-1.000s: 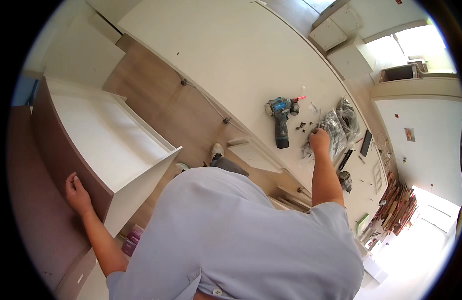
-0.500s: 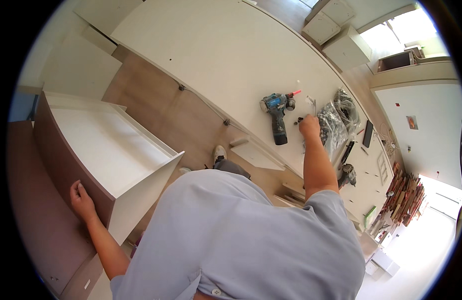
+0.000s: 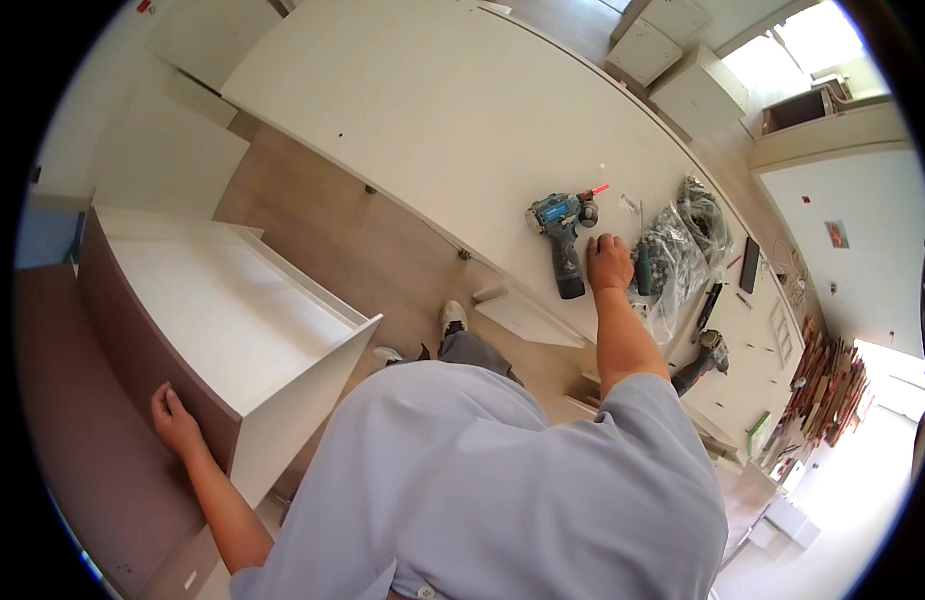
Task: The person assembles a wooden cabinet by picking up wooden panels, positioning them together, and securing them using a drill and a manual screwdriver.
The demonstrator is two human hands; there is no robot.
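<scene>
Your left hand [image 3: 174, 420] lies flat, fingers spread, on the brown edge of the open white cabinet box [image 3: 222, 320], while your right hand [image 3: 609, 262], fingers curled, rests on the white panel [image 3: 452, 130] between the blue drill [image 3: 560, 228] and clear hardware bags [image 3: 677, 240].

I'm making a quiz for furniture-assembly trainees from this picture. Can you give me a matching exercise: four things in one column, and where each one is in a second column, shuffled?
Things:
1. left hand
2. right hand
3. blue cordless drill
4. clear plastic bags of fittings

Places:
A. lying on the big white panel, beside the right hand
B. on the brown outer side of the open white cabinet
C. on the white panel, between the drill and the bags
D. at the far side of the right hand, on the panel

Pairs: 1-B, 2-C, 3-A, 4-D
</scene>
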